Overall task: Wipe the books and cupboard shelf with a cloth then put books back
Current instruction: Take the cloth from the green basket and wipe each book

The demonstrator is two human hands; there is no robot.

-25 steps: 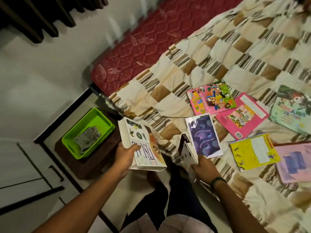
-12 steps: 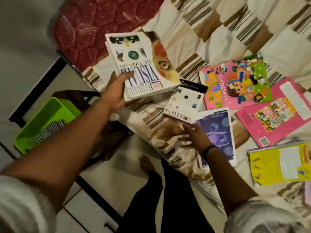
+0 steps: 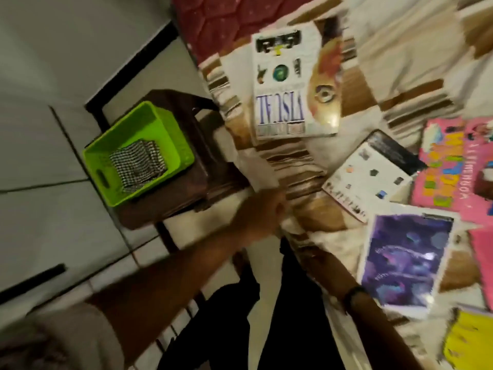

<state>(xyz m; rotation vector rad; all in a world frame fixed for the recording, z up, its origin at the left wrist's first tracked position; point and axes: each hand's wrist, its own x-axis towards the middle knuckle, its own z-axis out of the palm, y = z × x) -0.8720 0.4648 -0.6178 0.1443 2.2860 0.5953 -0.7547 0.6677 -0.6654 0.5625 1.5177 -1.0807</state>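
The big white visual dictionary (image 3: 290,84) lies flat on the checked bedcover (image 3: 400,49), with no hand on it. A small white-and-black book (image 3: 370,177), a purple book (image 3: 405,260), a pink workbook (image 3: 453,169) and a yellow book (image 3: 466,340) lie spread to its right. A folded checked cloth (image 3: 138,164) sits in a green basket (image 3: 149,121). My left hand (image 3: 262,212) hovers blurred at the bed's near edge, below the dictionary. My right hand (image 3: 320,263), with a dark wristband behind it, lies low along the bed edge beside the purple book; its fingers are too blurred to read.
The green basket stands on a dark brown stool (image 3: 213,166) to the left of the bed. A red mattress (image 3: 213,22) shows past the bedcover at the top. Pale floor tiles (image 3: 53,129) fill the left side. My legs in dark trousers (image 3: 266,316) stand against the bed.
My left hand set the visual dictionary down on the bed, let go and drew back toward me. My right hand left the purple book and slid back to the bed edge.
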